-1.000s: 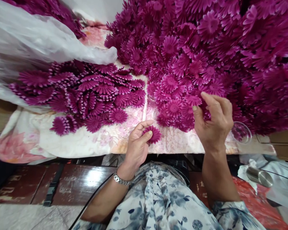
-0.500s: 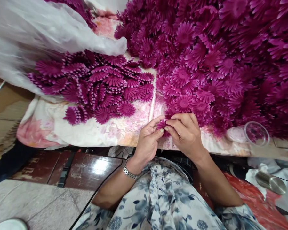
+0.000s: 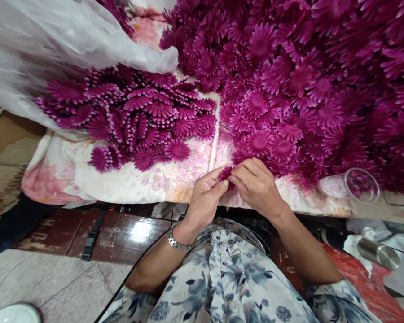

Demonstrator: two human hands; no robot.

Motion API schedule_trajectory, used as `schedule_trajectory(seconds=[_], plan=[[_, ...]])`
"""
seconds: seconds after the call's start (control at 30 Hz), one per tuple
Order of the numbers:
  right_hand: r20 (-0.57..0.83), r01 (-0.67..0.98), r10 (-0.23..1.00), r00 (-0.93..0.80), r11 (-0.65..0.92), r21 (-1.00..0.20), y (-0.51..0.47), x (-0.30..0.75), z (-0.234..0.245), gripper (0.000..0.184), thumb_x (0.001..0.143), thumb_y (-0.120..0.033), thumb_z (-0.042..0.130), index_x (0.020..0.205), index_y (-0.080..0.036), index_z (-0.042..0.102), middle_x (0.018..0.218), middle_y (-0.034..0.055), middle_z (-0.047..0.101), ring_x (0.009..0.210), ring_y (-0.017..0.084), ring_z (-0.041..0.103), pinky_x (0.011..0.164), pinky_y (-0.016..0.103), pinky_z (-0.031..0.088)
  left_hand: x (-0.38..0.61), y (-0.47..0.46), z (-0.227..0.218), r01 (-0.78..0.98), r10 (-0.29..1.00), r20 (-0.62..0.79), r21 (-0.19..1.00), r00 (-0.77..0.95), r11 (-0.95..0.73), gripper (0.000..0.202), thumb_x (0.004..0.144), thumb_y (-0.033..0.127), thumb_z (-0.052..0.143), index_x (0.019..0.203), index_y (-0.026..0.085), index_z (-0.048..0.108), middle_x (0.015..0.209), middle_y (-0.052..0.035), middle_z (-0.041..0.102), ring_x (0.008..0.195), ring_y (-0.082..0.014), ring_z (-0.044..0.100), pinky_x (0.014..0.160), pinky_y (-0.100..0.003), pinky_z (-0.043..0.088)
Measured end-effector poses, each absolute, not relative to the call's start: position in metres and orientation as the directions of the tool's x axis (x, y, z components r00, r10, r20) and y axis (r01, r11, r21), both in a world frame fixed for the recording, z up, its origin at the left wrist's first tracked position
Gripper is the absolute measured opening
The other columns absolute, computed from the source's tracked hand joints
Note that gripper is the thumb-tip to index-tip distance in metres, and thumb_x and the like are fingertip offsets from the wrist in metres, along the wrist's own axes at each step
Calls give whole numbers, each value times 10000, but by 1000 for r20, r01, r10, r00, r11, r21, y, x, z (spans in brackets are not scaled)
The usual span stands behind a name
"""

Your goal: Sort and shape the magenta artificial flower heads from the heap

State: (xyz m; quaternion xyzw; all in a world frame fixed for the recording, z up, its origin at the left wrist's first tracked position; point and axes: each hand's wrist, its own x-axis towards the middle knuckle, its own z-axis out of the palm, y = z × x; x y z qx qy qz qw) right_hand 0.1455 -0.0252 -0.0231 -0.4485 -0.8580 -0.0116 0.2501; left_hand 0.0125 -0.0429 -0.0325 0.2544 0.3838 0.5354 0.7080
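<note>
Heap of magenta flower heads (image 3: 306, 103) rises beyond and to the right of a person's working fingers (image 3: 223, 185).

A floral cloth (image 3: 67, 179) spreads beneath and around the fingers, with a cloudy plastic sheet (image 3: 87, 47) well off to their far left. Nearer on that side lies a smaller pile (image 3: 148, 121) (its pieces overlapping like shingles). The left hand (image 3: 205, 197) and right hand (image 3: 257, 184) meet over the cloth's near edge. A metal cylinder (image 3: 379, 252) lies well to the right of the fingers, a clear cup (image 3: 346, 184) a little closer, while a metal-banded watch (image 3: 177, 241) circles the left wrist. Between the hands sits a single flower head (image 3: 225, 172), pinched by left thumb and fingers, with right thumb and forefinger closed on its right edge.
</note>
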Motion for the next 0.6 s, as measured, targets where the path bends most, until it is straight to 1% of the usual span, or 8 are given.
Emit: schedule_trajectory(seconds=[0.13, 0.23, 0.3, 0.33, 0.43, 0.5, 0.6], plan=[[508, 801, 742, -437, 578, -155, -26, 139, -24, 231, 898, -189, 463, 698, -183, 578, 684, 47, 582, 737, 162, 530, 686, 293, 405, 12, -43, -35, -568, 972, -225, 792, 73, 226, 281, 645, 226, 751, 923, 194, 731, 878, -32, 730, 846, -152, 644, 881, -281, 460], [607, 856, 718, -340, 504, -117, -17, 140, -18, 226, 902, -222, 465, 704, -180, 568, 679, 45, 556, 713, 164, 510, 674, 295, 396, 9, -42, -36, -589, 968, -252, 779, 21, 216, 299, 618, 228, 769, 912, 186, 733, 828, -33, 733, 785, -142, 651, 845, -274, 475], [653, 897, 712, -260, 428, -110, -8, 143, -11, 203, 906, -250, 459, 770, -171, 588, 723, 60, 561, 740, 178, 506, 694, 313, 391, 6, -41, -36, -605, 955, -298, 760, -1, 237, 294, 595, 219, 780, 883, 182, 735, 783, -27, 731, 724, -126, 647, 789, -258, 488], [655, 911, 718, -236, 398, -108, -3, 144, -8, 192, 906, -269, 461, 827, -166, 602, 766, 72, 571, 770, 190, 509, 714, 327, 388, 5, -41, -36, -612, 948, -319, 751, -7, 248, 294, 585, 213, 784, 873, 181, 735, 766, -23, 729, 700, -117, 641, 758, -246, 490], [617, 924, 754, -225, 366, -110, 4, 147, 0, 221, 900, -309, 472, 1011, -171, 603, 913, 105, 593, 872, 231, 514, 772, 377, 378, 2, -39, -34, -625, 938, -346, 735, -13, 262, 310, 580, 198, 783, 884, 184, 729, 751, -8, 722, 663, -88, 622, 690, -205, 479], [591, 895, 765, -256, 419, -155, 1, 146, 0, 228, 890, -306, 492, 1037, -169, 599, 928, 109, 596, 886, 234, 516, 784, 383, 390, 1, -38, -33, -632, 938, -347, 730, -17, 259, 320, 590, 183, 774, 906, 184, 726, 753, -2, 716, 649, -73, 607, 667, -185, 467], [492, 750, 762, -421, 597, -284, -9, 140, -8, 161, 867, -278, 537, 953, -162, 608, 853, 79, 600, 825, 200, 524, 766, 347, 428, -1, -37, -31, -653, 931, -364, 705, 1, 277, 297, 589, 173, 765, 884, 169, 729, 776, -11, 714, 656, -74, 596, 655, -179, 460]])
